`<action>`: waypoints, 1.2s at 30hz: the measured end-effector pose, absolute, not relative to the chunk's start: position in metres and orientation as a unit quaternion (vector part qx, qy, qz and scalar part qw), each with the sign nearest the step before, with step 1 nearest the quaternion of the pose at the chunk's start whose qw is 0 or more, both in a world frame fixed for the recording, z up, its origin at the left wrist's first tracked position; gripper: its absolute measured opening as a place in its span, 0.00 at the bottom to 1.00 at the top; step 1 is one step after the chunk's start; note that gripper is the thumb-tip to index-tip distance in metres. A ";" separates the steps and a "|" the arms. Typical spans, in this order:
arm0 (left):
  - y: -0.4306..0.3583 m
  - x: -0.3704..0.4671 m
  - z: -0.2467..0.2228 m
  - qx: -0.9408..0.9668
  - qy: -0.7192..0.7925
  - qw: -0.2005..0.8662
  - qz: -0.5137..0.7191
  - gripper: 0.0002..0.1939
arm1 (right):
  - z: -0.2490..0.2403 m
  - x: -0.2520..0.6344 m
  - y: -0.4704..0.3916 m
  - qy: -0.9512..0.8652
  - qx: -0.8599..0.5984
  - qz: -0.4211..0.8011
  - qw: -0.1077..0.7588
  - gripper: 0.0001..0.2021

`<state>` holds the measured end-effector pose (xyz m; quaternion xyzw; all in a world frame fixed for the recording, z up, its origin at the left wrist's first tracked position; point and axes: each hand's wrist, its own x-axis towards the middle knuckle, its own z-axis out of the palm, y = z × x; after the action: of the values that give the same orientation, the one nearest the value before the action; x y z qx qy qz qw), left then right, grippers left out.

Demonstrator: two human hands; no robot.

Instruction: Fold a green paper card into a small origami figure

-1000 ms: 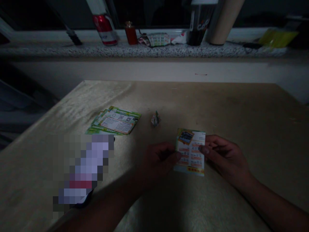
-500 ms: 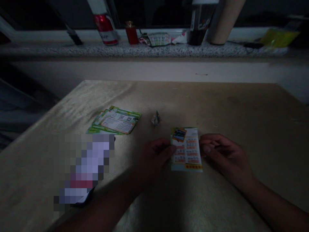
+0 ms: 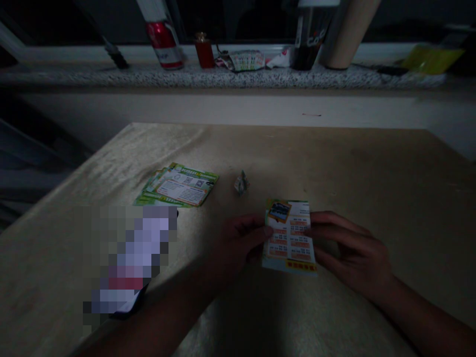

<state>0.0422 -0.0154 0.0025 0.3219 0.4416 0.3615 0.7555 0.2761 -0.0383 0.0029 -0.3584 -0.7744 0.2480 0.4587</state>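
Note:
A small printed leaflet is held up between my two hands, just above the table. It has a dark picture in its upper left, rows of orange-and-white text blocks and a yellow strip at the lower right. My left hand pinches its left edge, thumb on the front and the other fingers behind. At the right edge, my right hand grips the paper, with one fingertip over the front and others partly hidden by the sheet. Beyond the leaflet stands a small folded paper piece.
A stack of green-and-white leaflets lies left of the folded piece. Nearer me is a phone, its screen blurred out. On the speckled windowsill stand a red-and-white can, a small red bottle and a dark drink cup.
My right hand has shifted its grip: its fingers now lie straighter along the leaflet's right edge, and the thumb has dropped lower. The leaflet has come slightly lower and tilted.

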 end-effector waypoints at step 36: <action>-0.021 0.038 0.013 0.601 0.385 0.609 0.346 0.19 | 0.006 0.272 -0.041 -0.708 -0.328 0.389 0.491 0.07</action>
<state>0.0378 -0.0214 0.0132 0.6013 0.3851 0.3462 0.6085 0.2716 -0.0410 0.0064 -0.3281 -0.7076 0.3888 0.4905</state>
